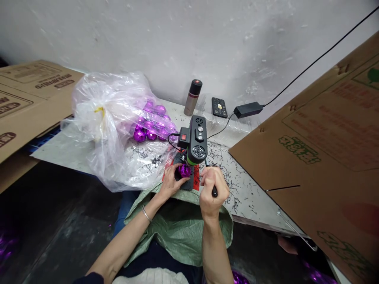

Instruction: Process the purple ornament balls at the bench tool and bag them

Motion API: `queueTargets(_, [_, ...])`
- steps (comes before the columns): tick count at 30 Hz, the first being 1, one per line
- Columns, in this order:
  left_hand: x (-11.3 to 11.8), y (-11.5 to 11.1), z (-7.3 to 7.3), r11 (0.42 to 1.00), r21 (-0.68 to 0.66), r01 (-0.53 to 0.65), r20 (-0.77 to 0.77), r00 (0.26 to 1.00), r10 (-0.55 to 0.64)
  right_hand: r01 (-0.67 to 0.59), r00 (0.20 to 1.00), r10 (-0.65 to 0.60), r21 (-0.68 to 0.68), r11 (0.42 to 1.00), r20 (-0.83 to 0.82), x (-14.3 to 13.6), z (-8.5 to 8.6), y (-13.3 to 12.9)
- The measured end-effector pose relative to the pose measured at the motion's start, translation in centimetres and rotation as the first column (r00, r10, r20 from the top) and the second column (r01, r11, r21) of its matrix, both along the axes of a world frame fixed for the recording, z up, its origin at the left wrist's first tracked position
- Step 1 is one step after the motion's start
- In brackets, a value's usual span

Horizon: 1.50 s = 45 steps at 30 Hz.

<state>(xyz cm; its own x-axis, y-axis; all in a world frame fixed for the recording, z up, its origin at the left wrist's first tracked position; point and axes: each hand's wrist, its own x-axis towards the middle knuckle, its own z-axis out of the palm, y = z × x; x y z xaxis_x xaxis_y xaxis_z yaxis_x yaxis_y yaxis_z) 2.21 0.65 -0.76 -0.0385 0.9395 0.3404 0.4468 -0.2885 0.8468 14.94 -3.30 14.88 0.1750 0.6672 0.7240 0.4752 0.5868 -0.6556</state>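
Ball (185, 170) under a black machine (197, 138)

From here I see the shiny purple ball over the machine's dark base (187, 184). The left hand (171, 181) pinches it. The right hand (215, 184) makes a fist around the lever (207, 162). Little black bits (235, 203) lie on the table (66, 152). More purple balls (151, 126) show through a clear bag (114, 138). A bottle (193, 97) stands behind.
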Motion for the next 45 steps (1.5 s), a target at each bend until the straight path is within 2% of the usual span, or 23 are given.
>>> queueTargets(4, [0.0,0.1,-0.4,1.000,0.005,0.002,0.020,1.000,-0.002,0.001,1.000,-0.002,0.058,0.998,0.026,0.1,-1.4,0.0])
queueTargets(11, [0.1,0.0,-0.6,0.999,0.037,-0.013,0.008,1.000,0.012,0.006,0.998,-0.016,0.190,0.982,0.053,0.0,-5.9,0.3])
queueTargets(14, [0.1,0.0,-0.5,0.999,0.043,-0.012,-0.001,1.000,0.012,0.027,0.999,-0.034,0.200,0.979,0.030,-0.2,-7.0,0.4])
queueTargets(22, [-0.1,0.0,-0.5,0.998,0.055,0.005,-0.007,1.000,-0.005,0.112,0.992,-0.123,0.245,0.963,0.033,-0.5,-8.0,1.1])
queueTargets(31, [0.1,0.2,-0.7,0.998,0.062,-0.005,0.000,1.000,0.005,0.089,0.995,-0.076,0.229,0.969,-0.064,-0.8,-9.3,1.4])
queueTargets(35, [0.2,0.0,-0.6,0.998,0.067,-0.001,0.004,1.000,0.001,0.065,0.998,-0.069,0.254,0.965,0.005,-0.5,-10.2,1.4])
queueTargets(38, [0.3,0.2,-0.3,0.999,0.050,0.000,0.005,1.000,0.000,0.039,0.998,-0.048,0.238,0.971,0.031,-0.1,-9.0,1.0])
queueTargets(42, [0.4,0.3,-0.1,1.000,0.026,0.012,0.022,1.000,-0.013,0.048,0.995,-0.039,0.086,0.995,-0.097,-0.2,-4.2,0.5])
queueTargets(45, [0.3,-1.5,-0.8,1.000,0.023,-0.008,0.033,0.999,0.007,0.024,0.990,-0.024,-0.003,1.000,-0.136,-0.3,-1.2,0.3])
